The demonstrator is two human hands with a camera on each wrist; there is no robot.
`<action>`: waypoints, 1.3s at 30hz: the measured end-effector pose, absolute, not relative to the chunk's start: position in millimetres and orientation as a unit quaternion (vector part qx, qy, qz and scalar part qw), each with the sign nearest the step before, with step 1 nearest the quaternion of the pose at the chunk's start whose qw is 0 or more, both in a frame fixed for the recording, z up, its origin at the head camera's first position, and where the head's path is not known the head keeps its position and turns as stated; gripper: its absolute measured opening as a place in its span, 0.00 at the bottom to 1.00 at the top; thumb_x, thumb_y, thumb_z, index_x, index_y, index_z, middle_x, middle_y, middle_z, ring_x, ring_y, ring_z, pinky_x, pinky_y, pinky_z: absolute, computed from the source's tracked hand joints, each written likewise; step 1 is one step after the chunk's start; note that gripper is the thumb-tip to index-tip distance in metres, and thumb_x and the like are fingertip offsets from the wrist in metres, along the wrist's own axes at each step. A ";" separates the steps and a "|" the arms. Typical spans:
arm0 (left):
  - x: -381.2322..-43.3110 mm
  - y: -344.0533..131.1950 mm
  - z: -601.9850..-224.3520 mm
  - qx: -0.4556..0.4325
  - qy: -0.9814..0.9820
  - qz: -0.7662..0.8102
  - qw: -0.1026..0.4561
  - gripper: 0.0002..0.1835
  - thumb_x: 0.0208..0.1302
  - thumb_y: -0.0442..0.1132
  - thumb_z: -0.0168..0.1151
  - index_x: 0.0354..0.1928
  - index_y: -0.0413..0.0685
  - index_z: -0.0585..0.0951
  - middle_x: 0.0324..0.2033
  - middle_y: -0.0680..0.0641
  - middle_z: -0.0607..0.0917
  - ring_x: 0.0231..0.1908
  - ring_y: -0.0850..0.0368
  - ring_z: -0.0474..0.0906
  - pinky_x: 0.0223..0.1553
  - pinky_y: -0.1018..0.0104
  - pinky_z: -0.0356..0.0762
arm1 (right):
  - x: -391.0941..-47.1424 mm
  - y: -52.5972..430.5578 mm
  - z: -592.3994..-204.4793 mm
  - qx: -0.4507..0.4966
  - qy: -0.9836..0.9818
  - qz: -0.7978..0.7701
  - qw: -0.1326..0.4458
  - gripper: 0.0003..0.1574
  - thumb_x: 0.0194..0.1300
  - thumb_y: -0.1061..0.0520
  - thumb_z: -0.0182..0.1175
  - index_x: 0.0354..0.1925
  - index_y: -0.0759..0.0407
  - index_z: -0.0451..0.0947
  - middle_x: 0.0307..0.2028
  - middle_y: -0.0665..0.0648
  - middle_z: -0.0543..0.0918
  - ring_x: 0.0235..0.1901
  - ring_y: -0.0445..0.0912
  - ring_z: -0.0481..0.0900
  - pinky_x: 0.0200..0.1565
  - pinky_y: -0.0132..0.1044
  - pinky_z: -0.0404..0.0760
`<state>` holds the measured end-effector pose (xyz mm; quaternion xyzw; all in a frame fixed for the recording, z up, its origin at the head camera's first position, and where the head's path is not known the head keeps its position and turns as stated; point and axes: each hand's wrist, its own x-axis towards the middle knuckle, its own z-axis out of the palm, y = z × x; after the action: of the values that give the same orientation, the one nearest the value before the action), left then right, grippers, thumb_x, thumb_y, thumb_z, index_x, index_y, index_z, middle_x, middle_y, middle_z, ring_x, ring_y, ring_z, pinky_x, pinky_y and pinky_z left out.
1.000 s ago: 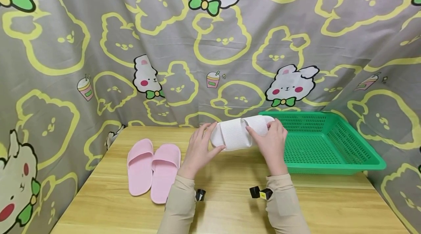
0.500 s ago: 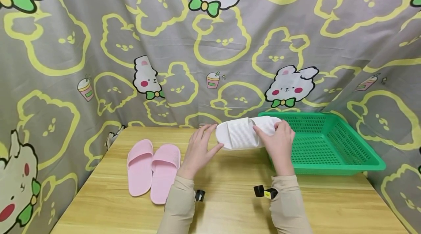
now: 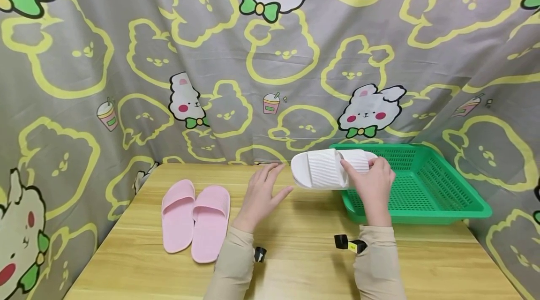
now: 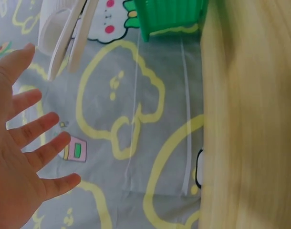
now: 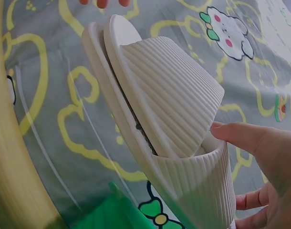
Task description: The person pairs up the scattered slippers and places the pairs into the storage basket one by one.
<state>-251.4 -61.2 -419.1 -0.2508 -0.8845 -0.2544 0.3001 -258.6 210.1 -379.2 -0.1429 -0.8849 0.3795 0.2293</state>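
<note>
My right hand [image 3: 373, 185] grips a pair of white ribbed slide slippers [image 3: 326, 168] at one end, holding them above the table. In the right wrist view the two slippers [image 5: 171, 95] are pressed together, one overlapping the other, with the thumb at a strap's edge. My left hand [image 3: 263, 194] holds nothing, its fingers spread, a short way left of the white slippers. The left wrist view shows this left hand [image 4: 26, 138] with a gap between it and the slippers [image 4: 71, 36]. On the table's left lies a pair of pink slippers [image 3: 211, 225], side by side.
A green perforated plastic basket [image 3: 422, 219] stands at the right of the wooden table [image 3: 303, 267], partly behind the right hand and white slippers. A grey patterned curtain [image 3: 236, 56] hangs around the back and sides.
The white slippers have moved right with my right hand, now overlapping the basket's left side in the head view. My left hand has let go of them and stays behind, fingers spread.
</note>
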 end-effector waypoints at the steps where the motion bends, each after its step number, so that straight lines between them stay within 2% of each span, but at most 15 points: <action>1: -251.0 -59.3 -419.5 -0.252 -0.885 -0.252 0.298 0.33 0.62 0.56 0.63 0.66 0.50 0.72 0.60 0.43 0.76 0.61 0.44 0.73 0.63 0.44 0.68 | -258.5 212.3 -379.1 -0.148 -0.885 0.380 0.226 0.50 0.54 0.29 0.65 0.48 0.70 0.61 0.49 0.70 0.67 0.57 0.63 0.57 0.59 0.57 0.58; 8: -248.7 -43.0 -425.2 -0.271 -0.885 -0.233 0.300 0.32 0.63 0.56 0.62 0.66 0.49 0.71 0.59 0.43 0.77 0.60 0.47 0.72 0.62 0.46 0.69 | -256.7 225.3 -378.0 -0.165 -0.883 0.378 0.224 0.51 0.55 0.28 0.63 0.49 0.71 0.61 0.52 0.71 0.67 0.57 0.64 0.57 0.56 0.59 0.59; 23: -242.3 -21.5 -430.8 -0.280 -0.892 -0.212 0.284 0.32 0.65 0.59 0.58 0.67 0.52 0.70 0.60 0.44 0.76 0.62 0.48 0.71 0.64 0.44 0.67 | -251.2 253.6 -377.2 -0.200 -0.866 0.389 0.243 0.51 0.55 0.30 0.64 0.50 0.72 0.61 0.54 0.72 0.66 0.58 0.65 0.57 0.60 0.58 0.55; 33: -240.7 -11.7 -431.9 -0.278 -0.904 -0.201 0.254 0.33 0.66 0.60 0.56 0.68 0.53 0.69 0.62 0.45 0.75 0.64 0.48 0.70 0.66 0.45 0.65 | -251.4 265.5 -376.2 -0.213 -0.861 0.391 0.245 0.52 0.55 0.29 0.64 0.51 0.72 0.61 0.57 0.72 0.65 0.59 0.65 0.56 0.59 0.58 0.55; 39: -242.0 -7.6 -434.2 -0.285 -0.900 -0.199 0.262 0.33 0.67 0.62 0.54 0.68 0.54 0.69 0.63 0.46 0.74 0.64 0.49 0.69 0.65 0.47 0.66 | -249.2 273.4 -374.5 -0.206 -0.869 0.367 0.260 0.50 0.56 0.30 0.64 0.49 0.73 0.61 0.52 0.72 0.66 0.56 0.64 0.58 0.62 0.57 0.51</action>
<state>-242.0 -7.6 -434.2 -0.2851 -0.9002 -0.1988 0.2625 -249.2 273.4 -374.5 -0.2060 -0.8691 0.3672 0.2596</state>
